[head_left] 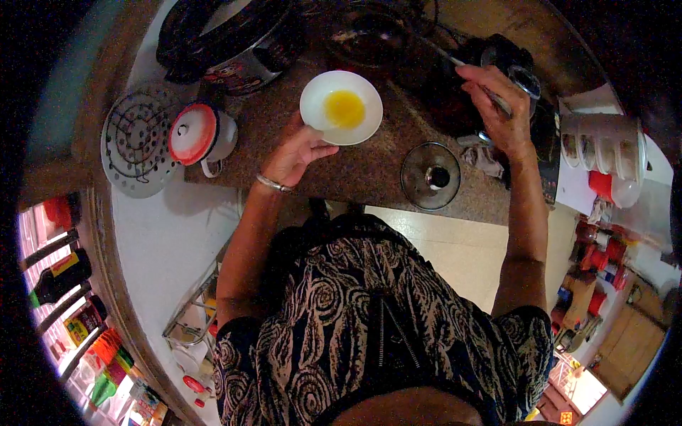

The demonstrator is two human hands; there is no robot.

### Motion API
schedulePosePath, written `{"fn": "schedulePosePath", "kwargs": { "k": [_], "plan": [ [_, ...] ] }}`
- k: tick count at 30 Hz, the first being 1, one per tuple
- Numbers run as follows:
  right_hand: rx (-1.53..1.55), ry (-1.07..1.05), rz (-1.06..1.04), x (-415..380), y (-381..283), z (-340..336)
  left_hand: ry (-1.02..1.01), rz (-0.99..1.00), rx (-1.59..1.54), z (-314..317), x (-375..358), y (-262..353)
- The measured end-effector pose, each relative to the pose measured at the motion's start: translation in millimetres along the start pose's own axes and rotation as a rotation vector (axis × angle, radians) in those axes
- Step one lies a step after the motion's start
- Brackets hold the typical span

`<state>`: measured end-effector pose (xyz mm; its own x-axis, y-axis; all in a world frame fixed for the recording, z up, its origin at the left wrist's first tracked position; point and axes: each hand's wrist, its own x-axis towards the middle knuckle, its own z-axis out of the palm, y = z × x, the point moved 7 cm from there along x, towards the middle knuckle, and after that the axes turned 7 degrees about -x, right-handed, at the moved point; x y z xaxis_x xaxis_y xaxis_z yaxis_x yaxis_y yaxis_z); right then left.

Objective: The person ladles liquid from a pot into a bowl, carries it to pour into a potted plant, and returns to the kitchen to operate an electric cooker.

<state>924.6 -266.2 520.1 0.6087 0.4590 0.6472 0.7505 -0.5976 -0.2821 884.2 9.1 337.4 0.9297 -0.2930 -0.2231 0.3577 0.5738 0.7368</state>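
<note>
My left hand (pixel 297 150) holds a white bowl (pixel 312 99) by its lower left rim, above the brown counter (pixel 355 174). Yellow liquid (pixel 344 109) lies in the bottom of the bowl. My right hand (pixel 501 106) is closed round the handle of a metal utensil (pixel 444 54), which points up and left toward a dark pan (pixel 369 35). The utensil's far end is too dark to make out. Between my hands, nearer to me, a round glass lid (pixel 431 176) with a black knob rests on the counter.
A red-and-white lidded enamel mug (pixel 226 138) and a perforated metal disc (pixel 135 160) are at the left. Behind them is a large dark-rimmed pot (pixel 249 67). A crumpled cloth (pixel 483 160) lies beside the glass lid. Several clear containers (pixel 604 145) stand at the right.
</note>
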Motion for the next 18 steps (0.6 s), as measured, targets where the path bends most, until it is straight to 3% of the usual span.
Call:
{"fn": "schedulePosePath", "kwargs": {
  "k": [5, 7, 10, 14, 18],
  "plan": [
    [0.162, 0.036, 0.124, -10.9, 18.1, 5.3, 0.01, 0.014, 0.013, -1.1, -3.1, -2.3],
    [0.387, 0.099, 0.385, -22.5, 43.3, 9.8, -0.002, 0.018, 0.024, 2.6, -4.9, -1.8],
    [0.566, 0.165, 0.494, -25.8, 54.6, 9.1, 0.001, 0.016, -0.002, -6.3, -2.0, -10.0],
    [0.473, 0.177, 0.62, -25.3, 59.6, -0.3, -0.007, 0.007, -0.016, -14.8, 1.6, -17.5],
    [0.411, 0.173, 0.573, -28.0, 77.9, -7.2, 0.001, 0.015, -0.015, -18.4, 3.5, -20.5]
  ]
}}
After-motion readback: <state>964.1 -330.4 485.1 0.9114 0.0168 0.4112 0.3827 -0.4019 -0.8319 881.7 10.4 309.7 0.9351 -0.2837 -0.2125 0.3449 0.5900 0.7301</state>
